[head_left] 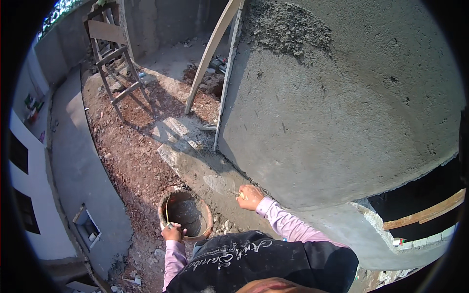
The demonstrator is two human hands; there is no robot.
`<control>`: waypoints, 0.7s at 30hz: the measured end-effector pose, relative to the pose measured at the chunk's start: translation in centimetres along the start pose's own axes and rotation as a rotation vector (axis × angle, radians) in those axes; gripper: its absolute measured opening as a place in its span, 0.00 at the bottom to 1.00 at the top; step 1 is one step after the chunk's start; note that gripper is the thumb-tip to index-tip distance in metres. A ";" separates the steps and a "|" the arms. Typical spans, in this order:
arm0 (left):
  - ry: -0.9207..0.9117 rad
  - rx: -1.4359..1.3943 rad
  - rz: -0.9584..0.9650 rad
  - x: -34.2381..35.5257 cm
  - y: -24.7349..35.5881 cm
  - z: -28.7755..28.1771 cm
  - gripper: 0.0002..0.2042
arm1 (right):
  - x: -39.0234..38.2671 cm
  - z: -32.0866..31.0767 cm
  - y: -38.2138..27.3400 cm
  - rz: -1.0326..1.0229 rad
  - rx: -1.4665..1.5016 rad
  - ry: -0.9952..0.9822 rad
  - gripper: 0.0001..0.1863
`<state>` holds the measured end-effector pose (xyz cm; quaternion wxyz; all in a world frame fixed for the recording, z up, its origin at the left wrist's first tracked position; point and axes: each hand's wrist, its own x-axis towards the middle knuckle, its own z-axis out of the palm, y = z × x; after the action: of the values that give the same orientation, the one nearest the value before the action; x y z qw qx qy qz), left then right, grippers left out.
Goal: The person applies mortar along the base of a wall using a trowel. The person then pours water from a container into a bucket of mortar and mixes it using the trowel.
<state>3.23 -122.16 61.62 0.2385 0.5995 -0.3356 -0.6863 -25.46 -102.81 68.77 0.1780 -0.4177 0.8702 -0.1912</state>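
My right hand grips the handle of a flat steel trowel, whose blade lies low against the foot of the freshly plastered grey wall. My left hand holds the near rim of a round rust-coloured bucket that stands on the ground and has wet mortar at its bottom. Both forearms wear pink sleeves. A dark garment with pale lettering covers my body at the lower edge.
A wooden ladder-like trestle stands at the back left on reddish rubble ground. A long timber plank leans against the wall's corner. A low grey wall runs along the left. An opening with a wooden batten is at right.
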 end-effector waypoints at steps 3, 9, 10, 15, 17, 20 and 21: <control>-0.113 0.055 0.033 -1.6 0.9 1.6 0.06 | 2.5 7.3 -2.8 -0.029 -0.299 -0.388 0.14; -0.309 -0.001 0.082 -2.6 3.4 3.6 0.07 | 2.7 10.5 -3.6 -0.095 -0.349 -0.439 0.13; -0.300 0.031 0.065 -2.2 3.8 3.5 0.07 | 2.0 8.3 -2.9 -0.079 -0.312 -0.359 0.13; -0.359 -0.025 -0.002 -0.9 2.5 3.2 0.06 | 1.1 -8.2 -5.6 -0.197 -0.039 -0.184 0.17; -0.307 -0.063 -0.006 -0.2 1.3 3.1 0.06 | 1.6 -15.4 -9.5 -0.325 0.001 -0.054 0.17; -0.186 -0.036 -0.047 0.8 -0.3 1.8 0.06 | 3.4 -25.4 -14.1 -0.583 0.071 0.101 0.15; -0.179 -0.049 -0.023 1.1 -0.7 1.1 0.06 | 4.7 -28.4 -15.0 -0.618 0.169 0.034 0.13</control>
<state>2.04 -122.31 60.45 0.2140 0.5335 -0.3318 -0.7480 -31.67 -110.05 99.80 0.1311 -0.6427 0.6861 -0.3148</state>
